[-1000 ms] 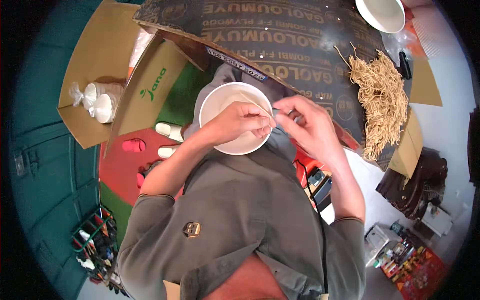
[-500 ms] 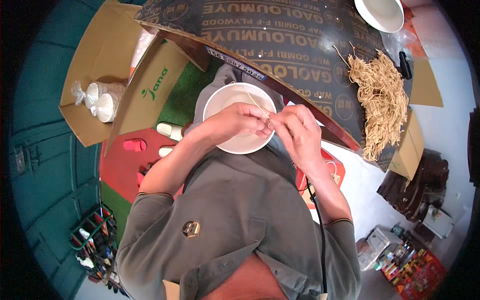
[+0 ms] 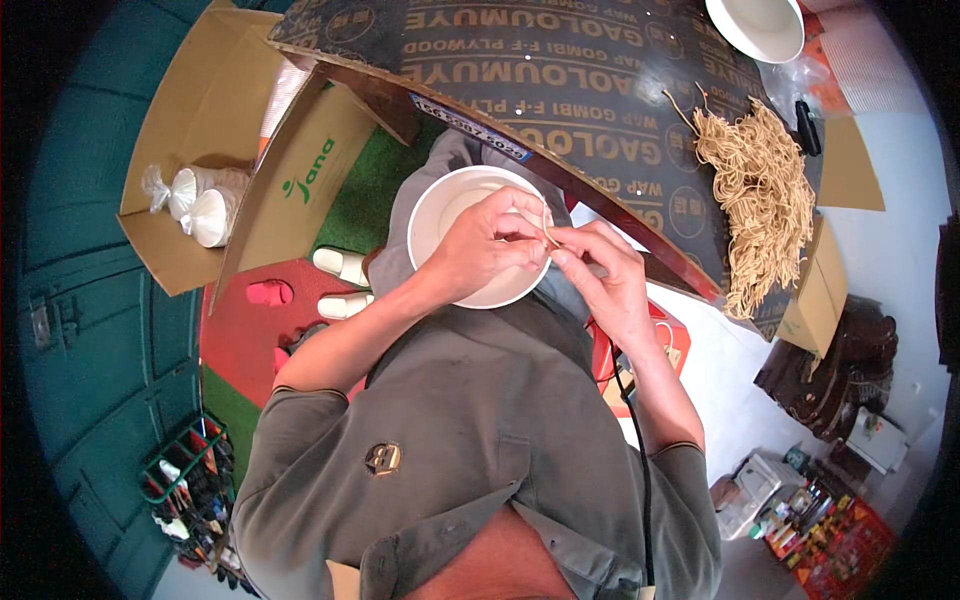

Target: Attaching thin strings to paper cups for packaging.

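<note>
Above the white bucket [image 3: 428, 228] in my lap, my left hand [image 3: 488, 245] and my right hand [image 3: 603, 268] meet at their fingertips. A thin tan cord [image 3: 547, 232] is pinched between them, with one end sticking up past my left fingers. Both hands are closed on it; the exact grip of each fingertip is partly hidden. On the dark plywood table, to the right, lies a heap of the same tan cords [image 3: 757, 200], loose and tangled.
A white bowl [image 3: 757, 28] stands at the table's far right, near a black object [image 3: 806, 128]. At left, an open cardboard box [image 3: 185, 110] holds bagged white cups [image 3: 208, 215]. Pale slippers [image 3: 341, 264] lie on the floor. A black cable [image 3: 643, 480] hangs along my right side.
My left hand has turned and its fingers have risen around the cord. The cord's free end is shorter and more upright. My right hand has shifted only slightly.
</note>
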`<state>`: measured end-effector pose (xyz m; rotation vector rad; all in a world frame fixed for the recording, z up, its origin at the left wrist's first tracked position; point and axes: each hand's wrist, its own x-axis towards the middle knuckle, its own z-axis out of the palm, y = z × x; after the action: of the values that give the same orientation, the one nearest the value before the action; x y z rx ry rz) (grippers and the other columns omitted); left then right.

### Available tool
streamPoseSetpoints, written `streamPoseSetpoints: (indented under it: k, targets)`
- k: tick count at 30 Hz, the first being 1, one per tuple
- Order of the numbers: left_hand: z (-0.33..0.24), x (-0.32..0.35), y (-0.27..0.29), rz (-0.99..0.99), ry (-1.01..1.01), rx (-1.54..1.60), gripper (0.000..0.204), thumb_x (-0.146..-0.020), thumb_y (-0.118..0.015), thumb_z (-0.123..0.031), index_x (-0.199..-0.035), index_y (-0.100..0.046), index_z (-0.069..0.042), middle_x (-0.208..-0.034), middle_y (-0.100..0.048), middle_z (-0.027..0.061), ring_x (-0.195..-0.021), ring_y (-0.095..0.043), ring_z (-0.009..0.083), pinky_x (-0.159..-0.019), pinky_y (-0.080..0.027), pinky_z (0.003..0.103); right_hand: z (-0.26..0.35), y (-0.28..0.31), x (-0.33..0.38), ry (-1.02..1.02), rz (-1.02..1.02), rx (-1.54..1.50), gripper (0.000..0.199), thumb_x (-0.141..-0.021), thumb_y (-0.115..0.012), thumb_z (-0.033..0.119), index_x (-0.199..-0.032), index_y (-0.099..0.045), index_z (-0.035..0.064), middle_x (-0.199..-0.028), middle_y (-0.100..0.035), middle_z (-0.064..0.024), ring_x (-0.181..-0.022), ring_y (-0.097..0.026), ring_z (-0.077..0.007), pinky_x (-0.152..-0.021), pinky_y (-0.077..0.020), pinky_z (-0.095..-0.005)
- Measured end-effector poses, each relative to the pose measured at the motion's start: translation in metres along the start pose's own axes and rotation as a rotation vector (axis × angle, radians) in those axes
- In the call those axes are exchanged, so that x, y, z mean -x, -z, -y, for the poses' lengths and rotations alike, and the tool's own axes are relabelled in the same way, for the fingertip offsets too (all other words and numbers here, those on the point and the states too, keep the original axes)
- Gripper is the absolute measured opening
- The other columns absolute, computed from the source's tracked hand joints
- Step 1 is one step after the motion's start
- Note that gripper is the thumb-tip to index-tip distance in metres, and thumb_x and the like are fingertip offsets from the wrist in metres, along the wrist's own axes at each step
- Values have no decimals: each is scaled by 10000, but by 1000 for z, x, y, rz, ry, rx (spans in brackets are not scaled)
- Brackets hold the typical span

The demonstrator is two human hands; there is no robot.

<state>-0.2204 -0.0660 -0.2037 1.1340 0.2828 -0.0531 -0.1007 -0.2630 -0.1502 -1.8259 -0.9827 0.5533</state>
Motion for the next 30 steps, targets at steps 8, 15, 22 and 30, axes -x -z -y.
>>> streamPoseSetpoints:
  k: [8,15,22,30]
  targets:
    - [-3,2,-7,-75,-107,-295,407,-985,-827,-76,-1325,-606,-44,-1053,-790,55,-1024,-736,116,-912,-578,301,-6,-3,-3,6,-14,14,122,-1017,-769,59,-1127,-757,6,-966,-688,-78,-856,-695,-172,-762,-549,-314]
    - [-1,1,-15,-121,-100,-254,251,-994,-835,-83,-1195,-693,-35,-1088,-773,30,-1039,-719,91,-915,-586,282,-16,-15,4,-137,-101,-273,145,-1097,-716,142,-1114,-722,-2,-941,-654,-39,-849,-647,-117,-744,-530,-294]
    - [6,-5,-5,-52,-82,-258,136,-1029,-803,-115,-1106,-764,-10,-1042,-763,25,-951,-728,106,-863,-606,290,-23,-21,9,-256,-136,-512,199,-1104,-706,120,-1278,-724,25,-1025,-706,-2,-902,-659,-73,-753,-569,-266]
    - [-1,-3,-7,-53,16,-37,146,-1032,-781,-109,-1100,-767,20,-1076,-762,53,-963,-730,128,-820,-649,300,-9,-5,1,21,-156,-352,226,-1036,-744,23,-1261,-759,37,-1078,-775,-32,-1007,-687,-144,-932,-551,-333]
